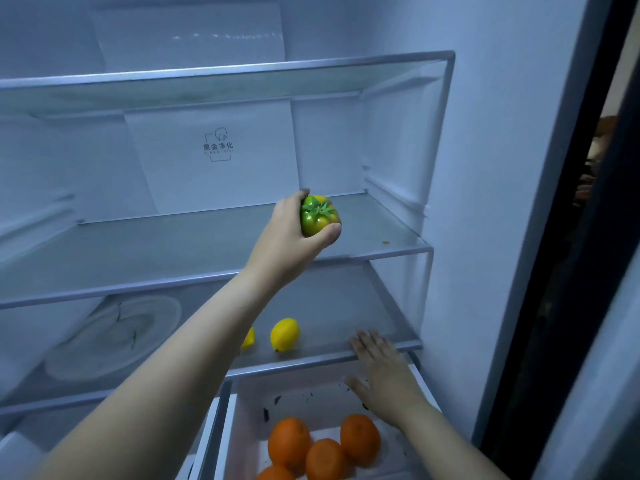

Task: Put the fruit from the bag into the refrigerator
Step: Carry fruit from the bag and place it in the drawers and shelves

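My left hand (287, 237) grips a green and yellow bell pepper (318, 216) and holds it just above the middle glass shelf (173, 251) of the open refrigerator. My right hand (384, 372) is flat with fingers spread, resting on the front edge of the lower glass shelf (329, 358). Two yellow lemons lie on that lower shelf: one whole in view (284, 334), the other (248, 337) mostly hidden behind my left forearm. Several oranges (323, 445) sit in the open white drawer (239, 441) at the bottom.
The top glass shelf (242, 69) is bare. The refrigerator's right inner wall (502, 202) stands close to the shelves. A dark door edge (568, 306) runs down the right side. A second drawer (204, 438) sits to the left of the open one.
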Demonstrator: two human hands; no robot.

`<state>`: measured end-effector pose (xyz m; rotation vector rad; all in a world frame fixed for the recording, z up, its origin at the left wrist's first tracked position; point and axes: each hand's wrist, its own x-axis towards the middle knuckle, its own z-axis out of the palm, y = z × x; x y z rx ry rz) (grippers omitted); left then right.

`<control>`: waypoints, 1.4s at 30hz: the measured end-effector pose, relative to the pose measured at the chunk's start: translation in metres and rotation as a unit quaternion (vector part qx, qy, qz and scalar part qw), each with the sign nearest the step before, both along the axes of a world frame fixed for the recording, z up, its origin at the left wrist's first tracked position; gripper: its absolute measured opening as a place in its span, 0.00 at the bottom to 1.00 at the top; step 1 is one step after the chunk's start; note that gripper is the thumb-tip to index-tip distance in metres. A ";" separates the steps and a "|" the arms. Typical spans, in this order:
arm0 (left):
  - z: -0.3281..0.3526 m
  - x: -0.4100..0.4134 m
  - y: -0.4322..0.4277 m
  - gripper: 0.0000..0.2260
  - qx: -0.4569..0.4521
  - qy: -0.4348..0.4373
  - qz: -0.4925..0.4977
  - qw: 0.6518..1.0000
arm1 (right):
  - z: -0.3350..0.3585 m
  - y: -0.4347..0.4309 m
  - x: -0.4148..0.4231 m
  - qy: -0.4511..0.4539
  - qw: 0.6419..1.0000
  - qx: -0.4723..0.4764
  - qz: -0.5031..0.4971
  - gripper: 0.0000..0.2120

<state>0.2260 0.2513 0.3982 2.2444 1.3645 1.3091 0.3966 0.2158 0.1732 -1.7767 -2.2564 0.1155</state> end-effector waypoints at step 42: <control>-0.092 -0.054 -0.110 0.31 0.067 0.266 0.227 0.934 | -0.017 0.003 0.003 0.024 0.993 0.113 0.006 0.32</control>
